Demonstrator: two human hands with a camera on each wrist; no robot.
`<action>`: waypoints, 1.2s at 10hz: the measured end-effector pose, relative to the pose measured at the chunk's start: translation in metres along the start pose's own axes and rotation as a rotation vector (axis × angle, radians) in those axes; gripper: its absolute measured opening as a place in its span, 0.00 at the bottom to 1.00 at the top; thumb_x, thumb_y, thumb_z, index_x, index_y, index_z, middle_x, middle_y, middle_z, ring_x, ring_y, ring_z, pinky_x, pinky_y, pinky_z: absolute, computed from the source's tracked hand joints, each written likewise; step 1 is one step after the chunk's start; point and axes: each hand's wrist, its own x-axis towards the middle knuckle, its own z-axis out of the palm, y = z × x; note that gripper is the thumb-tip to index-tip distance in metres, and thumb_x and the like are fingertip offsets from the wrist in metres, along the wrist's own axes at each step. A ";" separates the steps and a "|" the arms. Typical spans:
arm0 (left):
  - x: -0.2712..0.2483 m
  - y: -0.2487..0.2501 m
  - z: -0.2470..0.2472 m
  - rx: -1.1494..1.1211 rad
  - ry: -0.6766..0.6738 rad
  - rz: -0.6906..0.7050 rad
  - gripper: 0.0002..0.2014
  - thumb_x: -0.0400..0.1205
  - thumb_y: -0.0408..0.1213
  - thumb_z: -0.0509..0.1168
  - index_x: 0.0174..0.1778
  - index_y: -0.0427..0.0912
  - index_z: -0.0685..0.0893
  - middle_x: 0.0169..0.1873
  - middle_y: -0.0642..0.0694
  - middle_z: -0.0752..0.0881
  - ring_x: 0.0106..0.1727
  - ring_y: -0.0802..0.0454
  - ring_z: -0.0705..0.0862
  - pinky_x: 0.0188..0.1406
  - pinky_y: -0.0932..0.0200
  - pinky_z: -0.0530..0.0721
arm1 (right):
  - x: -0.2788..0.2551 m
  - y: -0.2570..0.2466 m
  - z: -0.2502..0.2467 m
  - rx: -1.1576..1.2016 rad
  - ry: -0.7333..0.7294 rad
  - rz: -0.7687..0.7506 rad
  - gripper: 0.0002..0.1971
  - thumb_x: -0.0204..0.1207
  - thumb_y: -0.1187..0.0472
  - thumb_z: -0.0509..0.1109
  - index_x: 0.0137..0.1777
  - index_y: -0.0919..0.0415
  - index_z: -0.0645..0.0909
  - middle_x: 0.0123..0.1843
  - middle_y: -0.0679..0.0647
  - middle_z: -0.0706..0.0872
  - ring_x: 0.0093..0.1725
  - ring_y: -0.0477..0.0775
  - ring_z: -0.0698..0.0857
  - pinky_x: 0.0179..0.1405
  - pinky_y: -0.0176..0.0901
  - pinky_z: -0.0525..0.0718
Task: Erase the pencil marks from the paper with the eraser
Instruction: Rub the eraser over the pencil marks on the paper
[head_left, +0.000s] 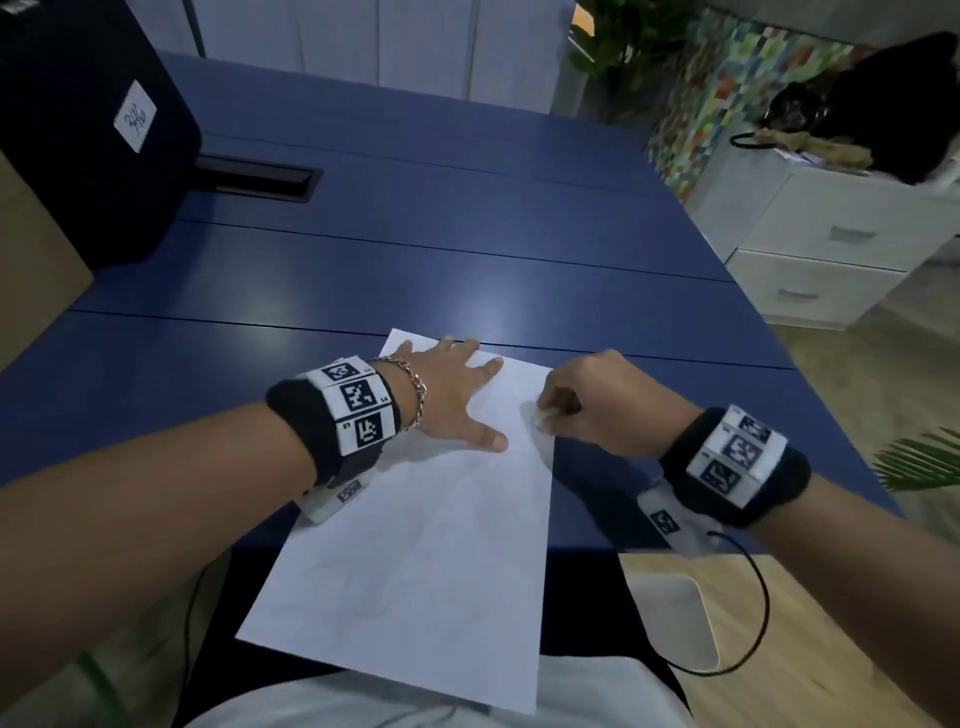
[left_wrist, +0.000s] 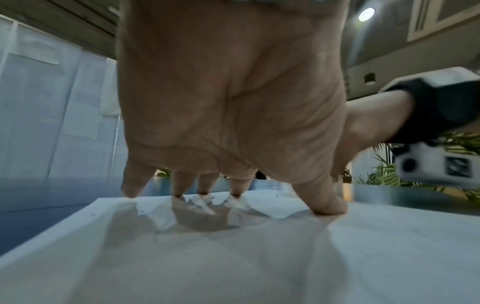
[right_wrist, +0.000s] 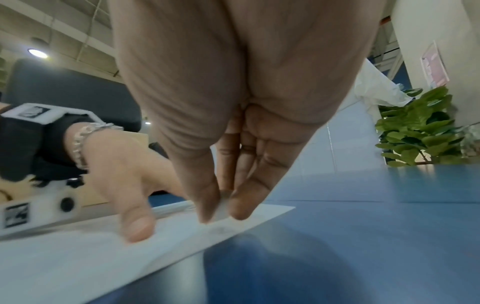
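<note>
A white sheet of paper (head_left: 426, 545) lies on the blue table (head_left: 415, 244), its near end hanging over the table's front edge. My left hand (head_left: 452, 400) lies flat on the paper's far part, fingers spread and pressing down (left_wrist: 233, 189). My right hand (head_left: 550, 415) pinches a small white eraser (head_left: 545, 415) against the paper near its right edge. In the right wrist view the eraser (right_wrist: 222, 207) shows between thumb and fingertips, touching the paper (right_wrist: 78, 257) beside a faint grey smudge (right_wrist: 221, 230). Faint pencil marks show lower on the sheet (head_left: 384, 587).
A black box with a white label (head_left: 104, 130) stands at the table's far left, by a black cable slot (head_left: 260, 179). A white drawer unit (head_left: 831, 244) with a dark bag stands to the right. Plants are at the right and behind.
</note>
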 end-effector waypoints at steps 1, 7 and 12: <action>0.002 -0.001 0.004 -0.011 -0.021 -0.003 0.61 0.69 0.87 0.55 0.91 0.61 0.37 0.91 0.50 0.34 0.92 0.39 0.37 0.85 0.21 0.49 | 0.024 0.006 -0.010 0.032 0.032 0.022 0.07 0.76 0.56 0.79 0.52 0.55 0.91 0.44 0.44 0.92 0.44 0.45 0.88 0.48 0.36 0.84; 0.001 0.004 -0.001 -0.043 -0.089 -0.038 0.63 0.67 0.86 0.60 0.89 0.64 0.34 0.90 0.53 0.31 0.91 0.38 0.35 0.82 0.17 0.51 | 0.045 0.007 -0.009 -0.042 0.013 -0.076 0.06 0.76 0.59 0.78 0.51 0.56 0.92 0.45 0.46 0.91 0.44 0.47 0.88 0.46 0.38 0.86; 0.001 0.005 -0.002 -0.044 -0.096 -0.044 0.63 0.67 0.86 0.61 0.90 0.64 0.35 0.90 0.53 0.31 0.91 0.38 0.35 0.81 0.16 0.51 | 0.050 0.019 -0.015 0.017 -0.094 -0.063 0.07 0.72 0.54 0.83 0.50 0.49 0.92 0.43 0.41 0.91 0.43 0.35 0.88 0.46 0.32 0.85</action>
